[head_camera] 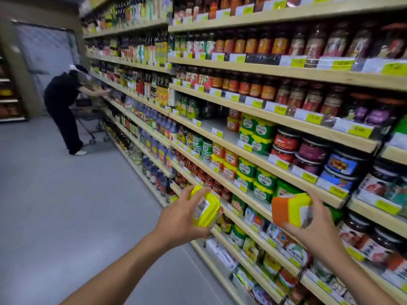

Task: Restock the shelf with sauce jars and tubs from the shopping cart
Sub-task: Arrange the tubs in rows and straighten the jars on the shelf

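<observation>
My left hand (pixel 178 219) grips a yellow-lidded tub (pixel 206 206), tilted so its barcode label faces me. My right hand (pixel 317 230) holds a second tub (pixel 290 209), orange with a yellow lid, also tilted. Both tubs hang in front of the long wooden shelf (pixel 246 155) that runs along the right. Matching orange tubs (pixel 224 159) are stacked on the shelf beside green tubs (pixel 259 175). A bare stretch of shelf board (pixel 218 126) shows one level higher, left of more green tubs. No shopping cart of mine is in view.
Jars of red sauce (pixel 271 86) fill the upper shelves, and dark round tubs (pixel 308 150) sit to the right. Farther down the aisle a person in black (pixel 63 106) leans toward the shelf beside a wire cart (pixel 92 115). Grey floor (pixel 66 205) spreads to the left.
</observation>
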